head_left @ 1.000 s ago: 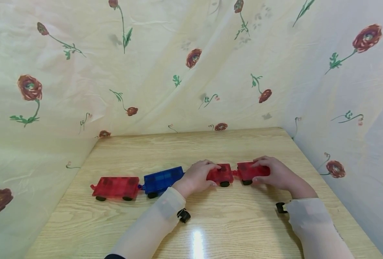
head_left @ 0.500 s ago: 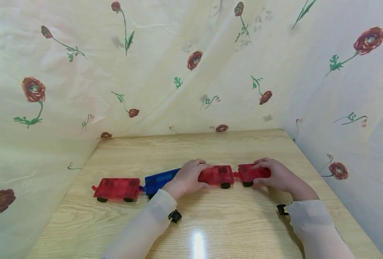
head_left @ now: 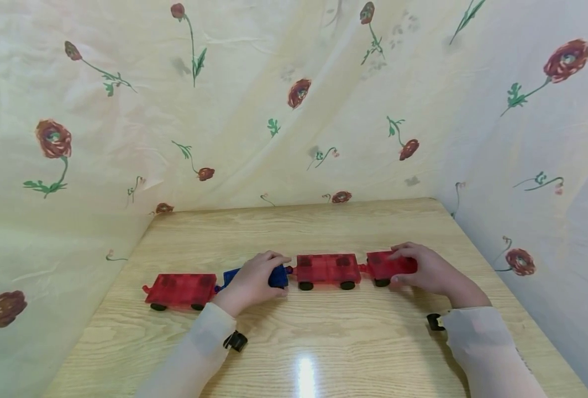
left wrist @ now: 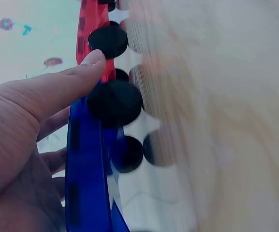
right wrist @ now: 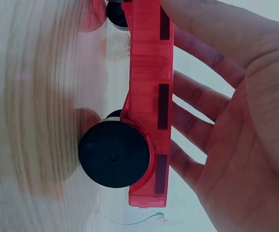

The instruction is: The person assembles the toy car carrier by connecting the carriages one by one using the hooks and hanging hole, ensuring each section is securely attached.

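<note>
A row of flat, see-through toy train cars with black wheels stands on the table, linked end to end by small hooks. My left hand point(head_left: 252, 278) holds the blue car point(left wrist: 88, 164), thumb on the near side and fingers on the far side. The thumb tip lies by the front wheel. At the right end, my right hand point(head_left: 425, 271) grips a red car point(right wrist: 151, 96) between thumb and fingers. Between the hands stands another red car point(head_left: 326, 269), untouched. A further red car point(head_left: 180, 289) is at the left end, its free hook pointing left.
The wooden table point(head_left: 353, 348) runs to a pale cloth point(head_left: 244, 110) printed with red flowers, which hangs at the back and both sides. A black wrist camera point(head_left: 236, 341) sits under the left cuff, another camera point(head_left: 435, 322) beside the right cuff.
My left hand has slid left along the row, from the middle red car to the blue one, uncovering that red car. The blue car now sits straighter in line. My right hand keeps its grip.
</note>
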A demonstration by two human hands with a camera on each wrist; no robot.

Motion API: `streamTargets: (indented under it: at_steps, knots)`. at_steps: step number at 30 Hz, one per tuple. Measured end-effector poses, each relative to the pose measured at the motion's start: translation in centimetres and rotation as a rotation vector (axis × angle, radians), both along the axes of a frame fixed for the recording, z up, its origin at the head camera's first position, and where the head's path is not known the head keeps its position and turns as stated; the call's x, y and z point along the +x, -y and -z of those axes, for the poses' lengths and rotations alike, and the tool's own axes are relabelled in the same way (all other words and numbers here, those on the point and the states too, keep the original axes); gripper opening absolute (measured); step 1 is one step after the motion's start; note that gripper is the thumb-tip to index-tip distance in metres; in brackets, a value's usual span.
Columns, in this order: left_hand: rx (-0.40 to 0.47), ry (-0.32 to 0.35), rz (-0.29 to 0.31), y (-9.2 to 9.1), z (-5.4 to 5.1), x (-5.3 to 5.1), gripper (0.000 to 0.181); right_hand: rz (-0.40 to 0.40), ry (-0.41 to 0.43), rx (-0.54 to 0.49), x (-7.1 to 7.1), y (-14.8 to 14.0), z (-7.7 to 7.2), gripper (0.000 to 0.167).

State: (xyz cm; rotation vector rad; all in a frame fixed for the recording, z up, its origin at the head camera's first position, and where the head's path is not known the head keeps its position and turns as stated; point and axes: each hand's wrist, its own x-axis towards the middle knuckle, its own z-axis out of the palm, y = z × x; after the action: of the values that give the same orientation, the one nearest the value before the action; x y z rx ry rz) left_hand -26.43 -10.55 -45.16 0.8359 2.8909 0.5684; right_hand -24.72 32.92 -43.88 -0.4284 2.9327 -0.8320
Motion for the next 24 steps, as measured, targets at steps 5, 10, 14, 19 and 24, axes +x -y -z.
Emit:
streamTargets:
  at_steps: [5,10,14,19,24]
  knots:
    - [0.024,0.011,-0.063,2.1,0.1,0.6,0.082,-0.011,-0.001,0.005,0.0,-0.2,0.0,0.049]
    - [0.017,0.01,-0.118,3.6,0.1,0.9,0.083,-0.01,0.0,0.01,-0.2,-0.5,0.2,0.046]
    - [0.032,0.028,-0.15,4.5,0.0,1.0,0.082,-0.018,-0.005,0.008,-0.2,-0.6,0.1,0.044]
    - [0.059,0.02,-0.139,5.3,0.0,0.9,0.079,-0.024,-0.001,-0.002,-0.2,-0.5,0.0,0.041]
    - [0.071,0.018,-0.127,5.6,0.0,0.8,0.077,-0.022,0.01,-0.009,-0.2,-0.5,-0.2,0.039]
